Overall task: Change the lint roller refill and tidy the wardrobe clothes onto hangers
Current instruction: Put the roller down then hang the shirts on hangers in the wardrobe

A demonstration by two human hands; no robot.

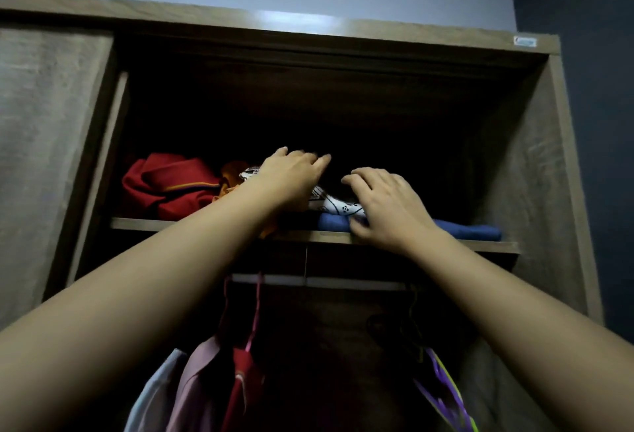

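Note:
Both my arms reach up to the wardrobe's top shelf (144,224). My left hand (291,181) lies on a white patterned garment (338,207), fingers slightly bent and pointing into the dark shelf. My right hand (384,205) rests on the same white garment, and its thumb touches a folded blue garment (470,231) underneath. A crumpled red garment (164,184) and an orange one (231,170) lie to the left. No lint roller is in view.
Under the shelf runs a hanging rail (343,282) with a pink hanger (255,311), a dark hanger (408,325) and several hung clothes (206,387). A sliding door (44,157) covers the left side. A dark blue wall (597,157) stands at right.

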